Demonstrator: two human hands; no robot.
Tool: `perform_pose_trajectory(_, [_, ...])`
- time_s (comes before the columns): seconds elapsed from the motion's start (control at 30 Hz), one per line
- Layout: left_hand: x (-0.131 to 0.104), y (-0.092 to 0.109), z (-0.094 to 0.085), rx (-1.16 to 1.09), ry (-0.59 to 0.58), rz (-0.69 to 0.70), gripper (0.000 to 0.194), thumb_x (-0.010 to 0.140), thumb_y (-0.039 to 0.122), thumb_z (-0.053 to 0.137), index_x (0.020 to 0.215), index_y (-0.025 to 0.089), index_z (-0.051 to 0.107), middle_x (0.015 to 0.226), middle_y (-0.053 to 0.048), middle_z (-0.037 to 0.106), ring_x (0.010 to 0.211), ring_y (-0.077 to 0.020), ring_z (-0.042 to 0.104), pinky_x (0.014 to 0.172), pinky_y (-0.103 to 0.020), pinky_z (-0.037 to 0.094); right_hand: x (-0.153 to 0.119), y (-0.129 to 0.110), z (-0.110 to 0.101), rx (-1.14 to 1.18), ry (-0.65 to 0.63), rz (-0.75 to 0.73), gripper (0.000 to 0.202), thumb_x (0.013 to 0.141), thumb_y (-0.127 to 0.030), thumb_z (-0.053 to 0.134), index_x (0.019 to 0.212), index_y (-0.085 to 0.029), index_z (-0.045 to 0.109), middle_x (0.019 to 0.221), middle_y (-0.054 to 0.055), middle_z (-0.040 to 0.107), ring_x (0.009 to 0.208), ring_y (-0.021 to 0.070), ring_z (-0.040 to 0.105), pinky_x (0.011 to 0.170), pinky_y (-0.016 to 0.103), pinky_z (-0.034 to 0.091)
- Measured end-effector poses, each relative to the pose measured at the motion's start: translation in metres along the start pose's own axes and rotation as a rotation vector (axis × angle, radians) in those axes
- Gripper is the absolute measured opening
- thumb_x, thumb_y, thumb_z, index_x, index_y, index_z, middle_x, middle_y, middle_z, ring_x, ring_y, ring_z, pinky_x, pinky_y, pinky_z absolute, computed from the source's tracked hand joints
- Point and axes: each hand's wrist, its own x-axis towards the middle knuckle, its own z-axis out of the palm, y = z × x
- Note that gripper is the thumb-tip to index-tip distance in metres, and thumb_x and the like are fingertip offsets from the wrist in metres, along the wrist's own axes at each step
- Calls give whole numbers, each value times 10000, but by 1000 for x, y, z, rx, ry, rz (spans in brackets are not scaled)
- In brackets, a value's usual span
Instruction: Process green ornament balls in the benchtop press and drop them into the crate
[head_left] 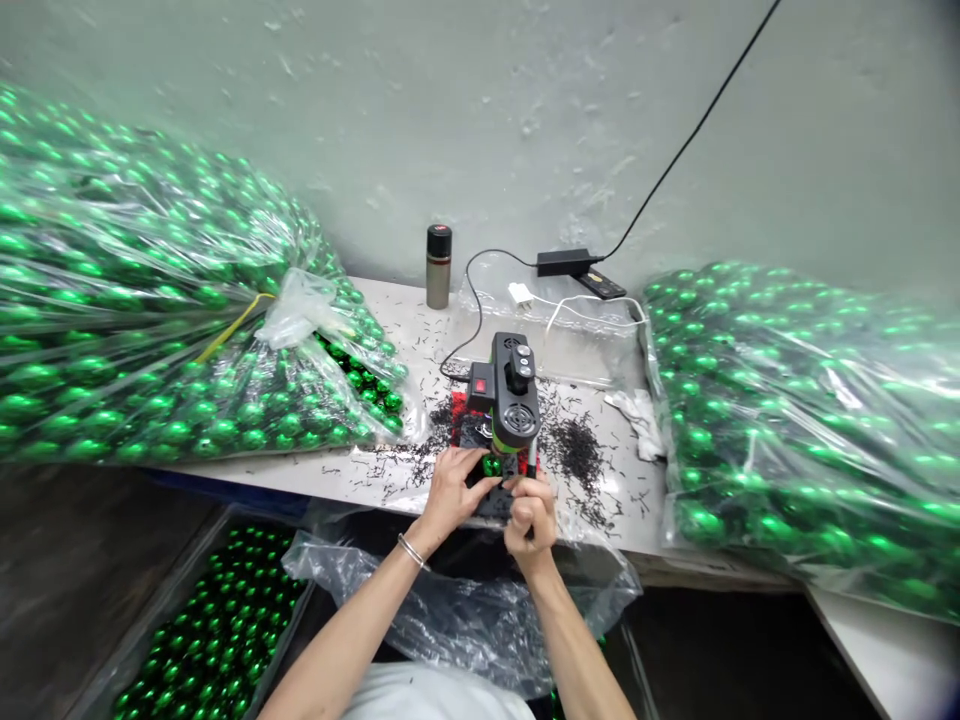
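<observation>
A small bench-top machine, like a mini drill press [515, 390], stands on the table with a black vented head, green trim and a red switch. Under its head is a shiny green ball [492, 465]. My left hand [454, 492] pinches this ball from the left with thumb and fingertips. At the machine's right side, my right hand [532, 515] is closed, its curled fingers around the lower end of a dark-tipped lever [532, 458]. The fingers partly hide the lever and the machine's base. Short black strips [577, 448] lie scattered around the machine.
Large clear bags of green balls flank the table, a left bag [150, 330] and a right bag [795, 420]. Behind are a bottle [439, 268], a power adapter [566, 262] and a white cable [585, 298]. A lined bin of green balls [210, 620] and plastic sheeting [450, 610] lie below.
</observation>
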Motion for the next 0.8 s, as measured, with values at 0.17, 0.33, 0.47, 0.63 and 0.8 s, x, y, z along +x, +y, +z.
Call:
perform_pose_trajectory(0.17, [2, 3, 1, -43, 13, -41, 318, 818, 326, 736, 1106, 200, 686, 1022, -87, 728, 954, -258, 612, 889, -436, 472, 31, -16, -11, 42, 33, 68, 280, 945, -156, 383, 680, -205, 459, 714, -6, 539, 636, 125, 551, 667, 320, 468])
perform_pose_trajectory(0.33, [-28, 6, -8, -40, 57, -27, 369, 864, 383, 677, 1187, 207, 645, 1094, -101, 707, 1015, -265, 618, 924, -457, 474, 80, -39, -22, 79, 10, 270, 285, 932, -144, 453, 654, -201, 479, 679, -9, 531, 638, 123, 531, 594, 274, 403])
perform_pose_trajectory(0.47, [-48, -2, -28, 61, 62, 97, 663, 813, 588, 653, 1327, 184, 551, 1259, -155, 635, 1160, -311, 568, 985, -486, 448, 87, -43, -19, 82, 37, 247, 309, 934, -141, 463, 631, -201, 463, 650, -14, 510, 627, 118, 514, 589, 271, 390])
perform_pose_trajectory(0.63, [8, -29, -78, 409, 192, -126, 436, 991, 377, 409, 1318, 124, 549, 1316, -179, 596, 1243, -294, 509, 1029, -449, 393, 70, -39, -14, 95, 60, 225, 300, 930, -110, 446, 643, -193, 476, 678, -9, 517, 620, 110, 511, 565, 260, 389])
perform_pose_trajectory(0.8, [82, -54, -110, 746, -123, -379, 336, 933, 255, 435, 1084, 76, 675, 1044, -229, 702, 1056, -351, 608, 911, -458, 397, 68, -38, -15, 77, 46, 215, 306, 924, -84, 445, 638, -190, 464, 679, -15, 510, 624, 101, 507, 572, 254, 389])
